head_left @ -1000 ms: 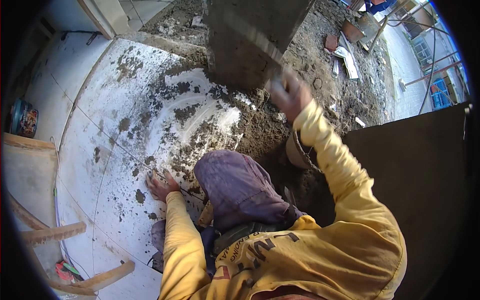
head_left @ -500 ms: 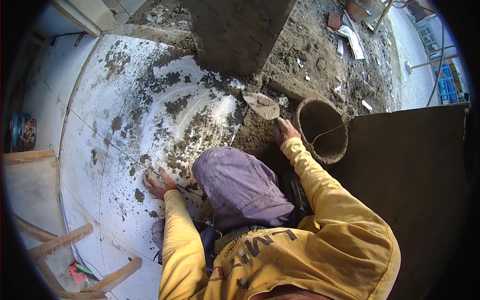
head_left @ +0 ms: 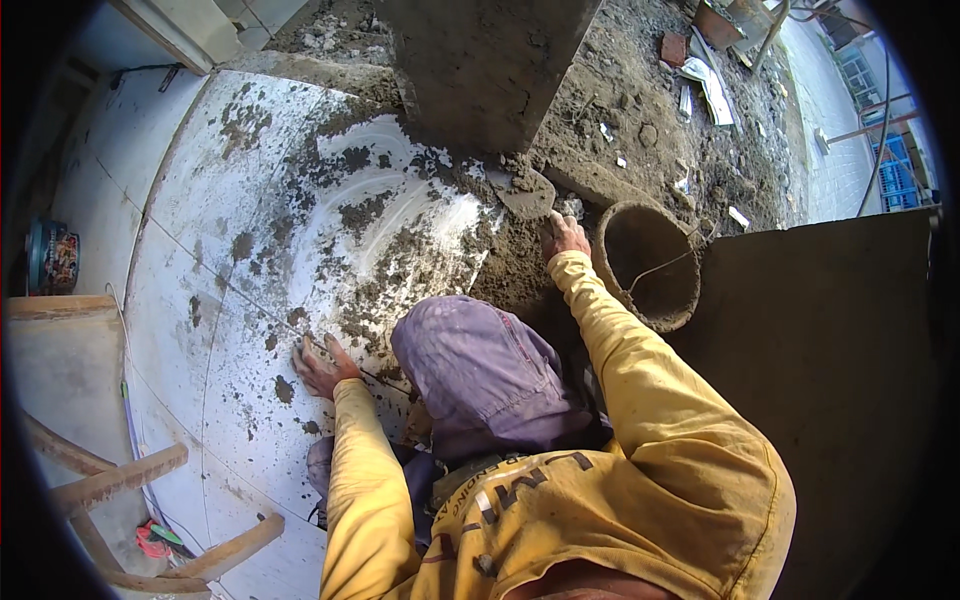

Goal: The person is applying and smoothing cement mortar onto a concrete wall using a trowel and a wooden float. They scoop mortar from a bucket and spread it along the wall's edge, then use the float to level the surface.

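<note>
My right hand (head_left: 566, 236) is wrapped round the handle of a trowel (head_left: 530, 200). Grey mortar lies on and against the trowel's blade, which sits close to the foot of a dark upright slab (head_left: 480, 75). Below the blade spreads a patch of loose mortar (head_left: 515, 255). Just right of this hand a round, mortar-crusted bucket (head_left: 668, 321) stands tipped toward me, its wire handle hanging across the mouth. My left hand (head_left: 325, 370) rests on the mortar-spattered white tile floor (head_left: 240, 330), fingers apart and holding nothing.
Wooden bars (head_left: 120, 482) of a frame stand at the lower left, near a round tub (head_left: 55, 258). A dark panel (head_left: 810, 380) rises at the right. Rubble-strewn soil (head_left: 640, 130) lies beyond the bucket, with a white sheet (head_left: 712, 90) and a reddish brick (head_left: 674, 48).
My right hand and the trowel have moved slightly away from me, toward the slab's foot. More mortar now covers the blade. My left hand stays on the tiles.
</note>
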A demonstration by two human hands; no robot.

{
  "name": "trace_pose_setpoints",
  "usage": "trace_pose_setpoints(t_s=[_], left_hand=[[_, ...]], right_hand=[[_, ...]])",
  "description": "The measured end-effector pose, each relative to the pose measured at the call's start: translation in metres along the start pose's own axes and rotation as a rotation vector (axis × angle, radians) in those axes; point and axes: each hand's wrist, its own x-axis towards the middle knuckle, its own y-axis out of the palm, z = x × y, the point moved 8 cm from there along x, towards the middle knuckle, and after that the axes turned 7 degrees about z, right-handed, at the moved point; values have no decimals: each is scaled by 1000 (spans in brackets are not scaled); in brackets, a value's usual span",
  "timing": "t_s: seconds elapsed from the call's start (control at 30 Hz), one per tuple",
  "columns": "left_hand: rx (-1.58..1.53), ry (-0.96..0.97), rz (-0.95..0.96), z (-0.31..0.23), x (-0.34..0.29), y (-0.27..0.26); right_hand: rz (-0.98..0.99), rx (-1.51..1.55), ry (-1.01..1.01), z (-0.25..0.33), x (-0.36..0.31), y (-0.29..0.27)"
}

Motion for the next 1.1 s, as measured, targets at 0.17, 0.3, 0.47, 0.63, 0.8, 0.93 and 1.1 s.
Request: trace_pose_setpoints(t_s=[0.17,0.3,0.47,0.63,0.8,0.93,1.1], left_hand=[[39,-53,34,4,-1,5],[-11,-29,-53,23,4,14],[-26,-62,6,8,-5,-3],[-53,0,-62,-1,-6,-10],[-235,117,11,16,5,0],[-431,49,161,-9,-10,-36],[-566,-38,269,-19,-18,-126]], right_hand=[[-108,-68,9,4,-18,-23],[-148,44,-98,12,-32,-48],[-194,233,-308,90,-54,-175],[-126,352,-406,156,-51,-287],[-46,330,-275,176,-33,-341],[-5,296,-240,173,-24,-367],[2,281,-283,181,-20,-403]])
